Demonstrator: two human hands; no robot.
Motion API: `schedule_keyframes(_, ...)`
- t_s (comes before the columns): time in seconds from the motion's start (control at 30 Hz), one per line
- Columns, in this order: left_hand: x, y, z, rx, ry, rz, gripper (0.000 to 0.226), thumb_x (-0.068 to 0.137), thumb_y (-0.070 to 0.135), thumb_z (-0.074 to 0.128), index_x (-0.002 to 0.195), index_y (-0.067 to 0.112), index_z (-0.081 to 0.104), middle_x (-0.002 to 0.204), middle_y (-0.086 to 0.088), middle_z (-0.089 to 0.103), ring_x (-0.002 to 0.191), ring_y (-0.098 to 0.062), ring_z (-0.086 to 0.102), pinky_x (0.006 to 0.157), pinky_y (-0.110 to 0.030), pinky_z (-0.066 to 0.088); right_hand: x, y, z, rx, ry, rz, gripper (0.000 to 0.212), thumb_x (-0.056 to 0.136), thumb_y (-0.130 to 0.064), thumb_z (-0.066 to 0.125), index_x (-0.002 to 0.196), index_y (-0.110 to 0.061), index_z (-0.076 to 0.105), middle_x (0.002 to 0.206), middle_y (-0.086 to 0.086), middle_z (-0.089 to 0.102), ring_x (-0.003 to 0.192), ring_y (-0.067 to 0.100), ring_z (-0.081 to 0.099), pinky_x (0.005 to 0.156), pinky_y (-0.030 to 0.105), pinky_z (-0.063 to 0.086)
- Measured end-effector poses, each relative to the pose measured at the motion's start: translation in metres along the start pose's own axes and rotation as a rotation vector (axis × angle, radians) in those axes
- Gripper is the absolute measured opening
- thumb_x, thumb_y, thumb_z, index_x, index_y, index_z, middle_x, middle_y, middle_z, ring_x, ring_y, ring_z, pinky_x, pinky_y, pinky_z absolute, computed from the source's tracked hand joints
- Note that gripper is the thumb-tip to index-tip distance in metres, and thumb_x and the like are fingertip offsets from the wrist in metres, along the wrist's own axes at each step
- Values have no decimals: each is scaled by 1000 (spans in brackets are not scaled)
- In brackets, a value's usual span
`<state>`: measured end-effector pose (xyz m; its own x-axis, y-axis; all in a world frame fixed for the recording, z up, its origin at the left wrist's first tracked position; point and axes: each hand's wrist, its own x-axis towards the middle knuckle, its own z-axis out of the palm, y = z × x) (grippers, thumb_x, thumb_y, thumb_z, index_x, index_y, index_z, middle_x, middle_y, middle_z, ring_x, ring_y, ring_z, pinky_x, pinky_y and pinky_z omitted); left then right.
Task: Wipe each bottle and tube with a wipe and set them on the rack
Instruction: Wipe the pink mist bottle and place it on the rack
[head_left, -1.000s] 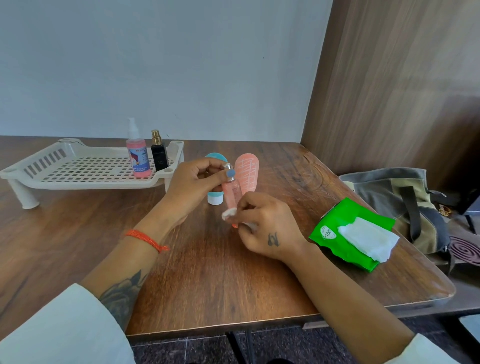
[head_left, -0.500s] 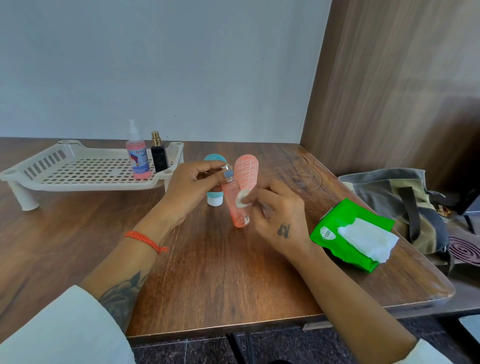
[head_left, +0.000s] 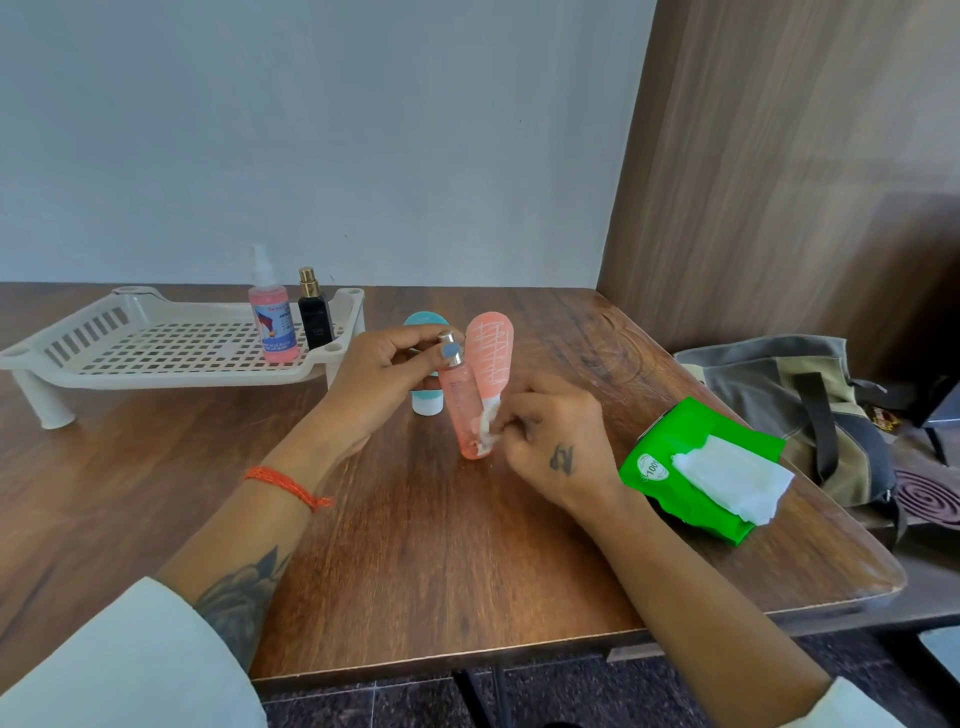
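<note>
My left hand (head_left: 382, 376) grips the silver cap end of a slim pink bottle (head_left: 461, 410), held tilted above the table. My right hand (head_left: 550, 434) pinches a small white wipe (head_left: 487, 427) against the bottle's lower side. Behind them stands a salmon tube (head_left: 491, 351) and a teal tube with a white cap (head_left: 427, 402), partly hidden by my left hand. On the white slotted rack (head_left: 156, 348) at the back left stand a pink spray bottle (head_left: 272, 322) and a black perfume bottle (head_left: 313, 317).
A green wipes pack (head_left: 670, 467) with a white wipe sticking out lies at the table's right edge. Beyond that edge sits a grey-olive bag (head_left: 769, 395). A wooden wall panel (head_left: 779, 182) rises on the right. The rack's left part holds nothing.
My right hand has slid the wipe from the bottle's middle down to its lower end. The left hand keeps its hold on the cap and has barely moved.
</note>
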<state>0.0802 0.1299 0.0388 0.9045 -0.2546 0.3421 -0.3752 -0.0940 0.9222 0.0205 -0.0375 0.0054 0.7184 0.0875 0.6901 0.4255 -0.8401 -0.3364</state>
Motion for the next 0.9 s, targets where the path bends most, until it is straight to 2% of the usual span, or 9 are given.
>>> schedule_keyframes(0.07, 0, -1, 0, -14, -41, 2, 24, 87, 14, 61, 110, 20, 67, 108, -1, 69, 101, -15, 65, 86, -27, 55, 0, -2, 2, 60, 171, -30, 16, 69, -1, 60, 75, -10, 73, 83, 1, 65, 76, 8, 57, 63, 10, 43)
schedule_keyframes(0.13, 0, -1, 0, -14, -69, -7, 25, 88, 16, 61, 112, 17, 67, 110, -1, 69, 105, -17, 64, 90, -30, 54, 0, -4, 2, 92, 159, -82, 17, 71, -1, 61, 79, -10, 73, 86, 2, 65, 77, 10, 60, 65, 11, 45)
schedule_keyframes(0.3, -2, 1, -1, -42, -99, 24, 24, 90, 11, 58, 109, 23, 65, 102, -1, 71, 93, -6, 67, 76, -20, 55, -2, -4, 0, 56, -83, -124, 19, 61, -8, 56, 61, -16, 73, 71, -2, 65, 60, 14, 61, 51, 25, 47)
schedule_keyframes(0.43, -2, 2, -2, -33, -114, 21, 24, 90, 13, 58, 103, 30, 67, 104, -1, 71, 99, -12, 66, 81, -25, 56, 0, 0, -2, -51, -321, -43, 29, 61, -26, 47, 63, -17, 74, 70, -2, 65, 63, 16, 59, 54, 33, 50)
schedule_keyframes(0.5, -3, 2, -2, -37, -121, 16, 22, 90, 13, 58, 102, 29, 68, 104, -4, 71, 100, -15, 66, 86, -31, 56, 0, -1, -3, -22, -224, -46, 28, 64, -26, 47, 62, -15, 72, 70, -1, 65, 63, 17, 59, 54, 36, 51)
schedule_keyframes(0.6, -3, 2, -3, -48, -137, 21, 21, 90, 11, 58, 105, 22, 68, 106, -8, 71, 101, -19, 66, 86, -35, 55, 0, -3, -3, 83, 151, -92, 21, 71, -13, 49, 68, -11, 70, 76, 2, 65, 66, 14, 59, 54, 29, 49)
schedule_keyframes(0.63, -4, 3, -3, -50, -141, 25, 22, 90, 10, 58, 105, 21, 68, 106, -9, 71, 100, -19, 67, 84, -33, 55, 1, -4, -2, 93, 209, -111, 18, 74, -8, 52, 75, -9, 71, 81, 4, 65, 70, 14, 59, 57, 26, 49)
schedule_keyframes(0.77, -6, 5, -1, -94, -178, 26, 30, 78, 15, 67, 107, 16, 67, 107, -14, 69, 97, -22, 67, 79, -29, 58, -1, -4, 1, 71, 116, -179, 19, 75, -1, 62, 90, -11, 70, 91, 3, 64, 76, 13, 59, 60, 25, 51)
schedule_keyframes(0.9, -6, 6, -1, -62, -164, 22, 31, 73, 16, 71, 103, 21, 68, 111, -14, 65, 92, -17, 64, 75, -26, 58, -2, -1, -1, 66, -42, -169, 17, 64, -7, 57, 68, -16, 70, 77, -2, 64, 64, 14, 59, 51, 30, 50)
